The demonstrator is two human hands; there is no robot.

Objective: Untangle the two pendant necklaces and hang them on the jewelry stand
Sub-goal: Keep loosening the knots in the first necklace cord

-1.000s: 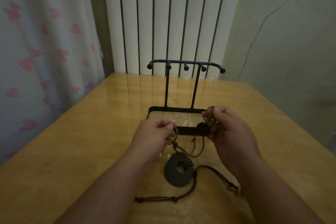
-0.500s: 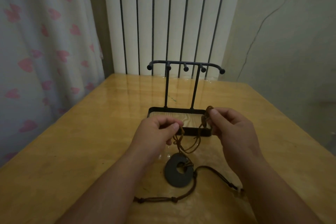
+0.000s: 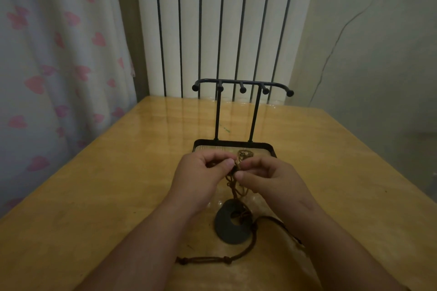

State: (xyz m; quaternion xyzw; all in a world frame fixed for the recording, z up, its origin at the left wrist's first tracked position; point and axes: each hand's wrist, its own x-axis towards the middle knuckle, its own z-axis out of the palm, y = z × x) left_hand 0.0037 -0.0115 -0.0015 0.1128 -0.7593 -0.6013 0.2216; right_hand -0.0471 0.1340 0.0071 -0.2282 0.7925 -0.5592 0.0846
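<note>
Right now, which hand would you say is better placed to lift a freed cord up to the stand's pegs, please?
Probably the right hand: it pinches the upper cord loops nearest the jewelry stand. The left hand can hold the tangle steady above the dark ring pendant.

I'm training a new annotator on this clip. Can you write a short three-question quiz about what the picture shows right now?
1. True or false: a necklace already hangs on the jewelry stand.
2. Where is the dark ring pendant? A) hanging from a peg B) down at the table, near the wrists C) in the stand's tray
3. Fill in: the left hand and the right hand both pinch the tangled ____.

Key: 1 false, since all the pegs are bare. 2 B, with its cord running up to the fingers. 3 cords, held together just in front of the stand's tray.
</note>
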